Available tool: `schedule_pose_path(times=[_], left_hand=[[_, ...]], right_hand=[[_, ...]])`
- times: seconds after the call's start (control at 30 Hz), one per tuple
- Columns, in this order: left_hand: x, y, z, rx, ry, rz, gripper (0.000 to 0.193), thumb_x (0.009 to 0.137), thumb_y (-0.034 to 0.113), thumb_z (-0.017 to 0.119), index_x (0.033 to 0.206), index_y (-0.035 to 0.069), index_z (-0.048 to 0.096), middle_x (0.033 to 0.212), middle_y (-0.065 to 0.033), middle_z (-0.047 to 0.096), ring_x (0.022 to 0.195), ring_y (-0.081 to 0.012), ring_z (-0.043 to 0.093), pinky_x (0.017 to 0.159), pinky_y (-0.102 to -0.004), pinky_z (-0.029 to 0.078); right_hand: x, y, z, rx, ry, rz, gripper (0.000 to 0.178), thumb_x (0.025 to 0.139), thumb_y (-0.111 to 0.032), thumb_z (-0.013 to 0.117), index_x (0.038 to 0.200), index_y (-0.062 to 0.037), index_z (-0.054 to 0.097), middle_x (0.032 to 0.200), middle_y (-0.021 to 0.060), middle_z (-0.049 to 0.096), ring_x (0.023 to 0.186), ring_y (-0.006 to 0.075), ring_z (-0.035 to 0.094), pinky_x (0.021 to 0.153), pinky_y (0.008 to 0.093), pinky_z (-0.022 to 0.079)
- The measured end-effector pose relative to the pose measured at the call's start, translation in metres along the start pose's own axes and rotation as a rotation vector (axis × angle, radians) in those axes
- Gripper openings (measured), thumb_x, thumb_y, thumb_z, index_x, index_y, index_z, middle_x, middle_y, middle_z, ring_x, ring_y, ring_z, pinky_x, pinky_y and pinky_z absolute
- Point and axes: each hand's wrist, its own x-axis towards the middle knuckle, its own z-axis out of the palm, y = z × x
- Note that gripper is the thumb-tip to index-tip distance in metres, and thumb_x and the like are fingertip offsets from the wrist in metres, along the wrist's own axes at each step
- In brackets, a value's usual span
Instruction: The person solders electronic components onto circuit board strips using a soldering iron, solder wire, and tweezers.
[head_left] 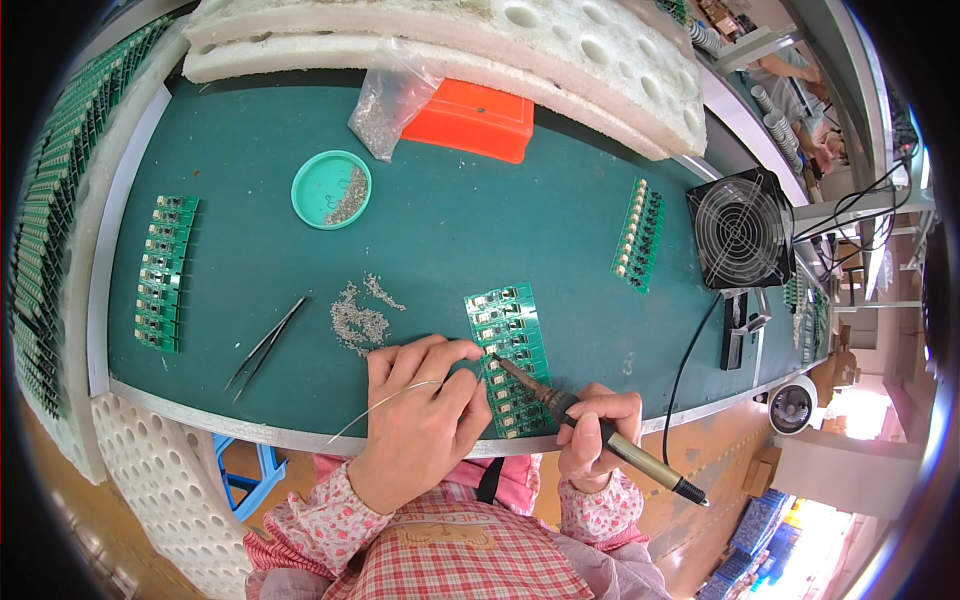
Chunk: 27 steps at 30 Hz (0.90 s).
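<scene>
Green bench (430, 225) w/ PCB (514, 325) under iron (642, 460), fan (742, 232) R, prob. co-worker (806, 112) beyond

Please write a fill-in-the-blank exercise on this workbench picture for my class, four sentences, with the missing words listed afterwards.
1. The right hand grips a ____, its metal tip pointing at a circuit board.
2. The left hand holds a thin, silvery ____.
3. The tweezers lie to the ____ of the loose pile of tiny parts.
4. A square black ____ with a round grille stands at the right side of the green table.

Missing words: soldering iron; wire; left; fan.
</scene>
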Motion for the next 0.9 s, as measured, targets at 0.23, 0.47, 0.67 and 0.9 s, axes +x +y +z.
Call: schedule_pose_path(times=[0.23,0.47,0.67,0.9], left_hand=[[-0.001,-0.001,-0.001,0.007,0.002,0.005,0.016,0.073,0.005,0.070,0.071,0.004,0.055,0.107,-0.0040,0.068,0.098,-0.0267,0.062,0.085,-0.0420,0.039],[-0.001,-0.002,-0.002,0.012,0.000,0.015,0.014,0.075,0.005,0.070,0.073,0.005,0.056,0.107,-0.0049,0.068,0.097,-0.0265,0.063,0.084,-0.0419,0.040],[0.000,-0.002,0.000,-0.001,-0.016,0.023,0.025,0.074,0.012,0.076,0.071,0.008,0.052,0.110,-0.0047,0.067,0.101,-0.0275,0.061,0.087,-0.0420,0.038],[-0.003,0.007,-0.008,0.067,-0.201,0.042,0.047,0.065,0.029,0.087,0.087,0.009,0.052,0.125,-0.0113,0.056,0.116,-0.0331,0.053,0.092,-0.0462,0.034]], right_hand=[[-0.001,0.002,-0.001,0.008,-0.032,-0.030,0.013,0.089,-0.013,0.065,0.089,-0.0029,0.056,0.060,0.0055,0.059,0.046,0.0187,0.055,0.046,0.0308,0.044],[-0.005,0.004,-0.003,0.025,-0.010,-0.104,0.013,0.088,-0.012,0.065,0.089,-0.0033,0.056,0.060,0.0056,0.059,0.047,0.0191,0.055,0.047,0.0323,0.046],[-0.008,0.004,-0.024,-0.059,0.190,-0.112,0.019,0.094,-0.018,0.057,0.088,0.0006,0.055,0.053,0.0018,0.052,0.045,0.0134,0.052,0.047,0.0287,0.046],[-0.014,0.023,-0.089,-0.255,0.621,0.010,0.015,0.096,-0.013,0.051,0.099,0.0008,0.055,0.080,0.0091,0.057,0.049,0.0111,0.050,0.048,0.0231,0.042]])
